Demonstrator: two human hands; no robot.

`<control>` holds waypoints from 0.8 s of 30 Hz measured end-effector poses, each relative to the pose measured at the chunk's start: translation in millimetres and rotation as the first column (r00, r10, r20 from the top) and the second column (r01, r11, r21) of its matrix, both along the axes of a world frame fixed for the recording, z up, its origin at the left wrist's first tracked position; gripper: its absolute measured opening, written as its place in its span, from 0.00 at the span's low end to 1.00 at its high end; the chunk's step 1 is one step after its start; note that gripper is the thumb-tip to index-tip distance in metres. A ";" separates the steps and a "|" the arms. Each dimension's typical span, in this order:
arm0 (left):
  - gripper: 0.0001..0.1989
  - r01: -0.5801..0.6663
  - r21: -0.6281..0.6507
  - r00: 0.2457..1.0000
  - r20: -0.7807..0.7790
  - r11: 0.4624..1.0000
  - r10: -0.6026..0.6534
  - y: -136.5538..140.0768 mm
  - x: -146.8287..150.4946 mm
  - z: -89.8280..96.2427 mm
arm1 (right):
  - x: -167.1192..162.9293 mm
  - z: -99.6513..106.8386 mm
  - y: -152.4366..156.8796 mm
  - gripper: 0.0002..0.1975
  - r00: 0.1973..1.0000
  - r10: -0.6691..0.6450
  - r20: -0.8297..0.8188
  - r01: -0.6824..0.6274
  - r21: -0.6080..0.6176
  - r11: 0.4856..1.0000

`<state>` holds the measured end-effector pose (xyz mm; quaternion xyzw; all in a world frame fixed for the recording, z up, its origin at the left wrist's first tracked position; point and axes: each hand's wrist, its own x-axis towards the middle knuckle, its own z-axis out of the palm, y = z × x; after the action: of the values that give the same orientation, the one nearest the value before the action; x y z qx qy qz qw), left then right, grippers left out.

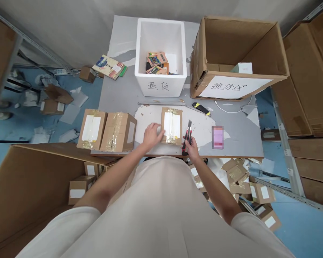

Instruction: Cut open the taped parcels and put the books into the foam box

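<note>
Now the left hand (150, 135) lies flat and open against the left side of a small box (171, 125). It is brown cardboard, shiny with tape, with a white label on top. It sits on the gray surface (239, 125), just in front of the person. The right hand (191, 145) is wrapped tight around a red and black knife (187, 138), just right of the box.
</note>
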<state>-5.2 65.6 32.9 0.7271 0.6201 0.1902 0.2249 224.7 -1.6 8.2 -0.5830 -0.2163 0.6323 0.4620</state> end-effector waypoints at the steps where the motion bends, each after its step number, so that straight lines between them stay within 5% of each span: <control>1: 0.23 0.025 0.015 1.000 -0.016 1.000 -0.025 22.4 1.5 2.0 | 0.2 0.8 -8.8 0.23 0.999 -0.021 -0.030 0.019 -0.048 0.999; 5: 0.37 0.165 -0.074 0.985 -0.044 0.984 -0.168 98.7 6.5 3.4 | -3.8 2.4 -35.1 0.25 0.976 -0.019 -0.215 -0.022 -0.187 0.982; 8: 0.37 0.162 -0.201 0.984 -0.038 0.966 -0.173 115.2 2.2 3.0 | -6.2 2.1 -33.2 0.23 0.965 -0.025 -0.259 -0.018 -0.161 0.987; 12: 0.31 -0.120 -0.243 0.989 -0.112 0.962 0.095 79.3 -13.8 5.6 | 7.1 2.8 -3.6 0.21 0.981 -0.091 -0.169 0.077 -0.086 0.993; 15: 0.31 -0.305 -0.322 0.944 -0.222 0.896 0.242 29.3 -20.4 6.5 | 22.2 4.9 28.6 0.21 0.988 -0.105 -0.111 0.104 -0.014 0.994; 19: 0.32 -0.402 -0.428 0.914 -0.241 0.809 0.327 -22.9 -13.8 0.4 | 28.8 7.6 65.9 0.20 0.998 0.001 -0.056 0.004 0.077 0.997; 22: 0.38 -0.435 -0.260 0.900 -0.122 0.862 0.417 -29.0 -8.7 -6.3 | 32.9 10.0 76.5 0.21 0.995 0.101 0.021 -0.103 0.116 0.988; 24: 0.44 -0.318 -0.085 0.948 -0.051 0.944 0.314 -19.9 -8.7 -8.9 | 42.8 13.2 74.2 0.23 0.981 0.152 0.124 -0.165 0.104 0.981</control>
<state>-13.9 45.7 24.0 0.6106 0.7408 0.1813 0.2134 267.5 72.5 21.4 -0.5722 -0.3240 0.6192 0.4292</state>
